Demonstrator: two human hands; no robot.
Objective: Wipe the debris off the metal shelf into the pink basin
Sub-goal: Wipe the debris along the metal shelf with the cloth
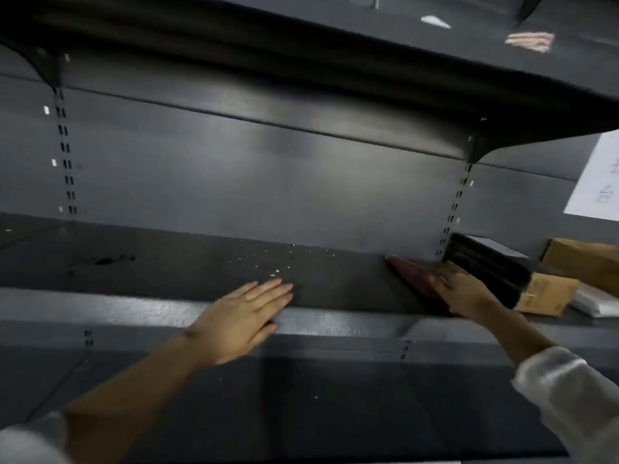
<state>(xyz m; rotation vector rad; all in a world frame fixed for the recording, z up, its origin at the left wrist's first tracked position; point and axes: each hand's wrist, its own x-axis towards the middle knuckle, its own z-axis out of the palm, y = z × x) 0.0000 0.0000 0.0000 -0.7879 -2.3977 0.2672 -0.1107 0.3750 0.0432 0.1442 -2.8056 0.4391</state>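
Nearest the camera, two forearms reach up and forward, each with a pale sleeve pushed back toward the elbow. Beneath them runs a lower dark shelf (301, 406) carrying a few pale specks.

Left hand (246, 318): flat, palm down, fingers straight and together, holding nothing. The heel of the hand lies over the front lip of the metal shelf (150, 262); the fingertips extend onto the shelf surface.

Right hand (464, 286): laid on a dark red cloth (413, 274), fingers spread over it and pressing it down onto the same shelf. Motion blur prevents telling whether any fingers curl around the cloth. The cloth projects from under this hand toward the left hand and toward the back panel.

Debris (278, 267): small white crumbs scattered on the shelf just beyond the left fingertips, thinning out toward the back panel, and lying between the two hands, nearer the left one.

Immediately beyond and outboard of the right hand stands a stack of dark flat items (485, 266); further outboard are brown cardboard boxes (549, 293). No pink basin is in view.

Farthest back is the grey slotted back panel (268, 182), with an upper shelf (301, 61) overhead.
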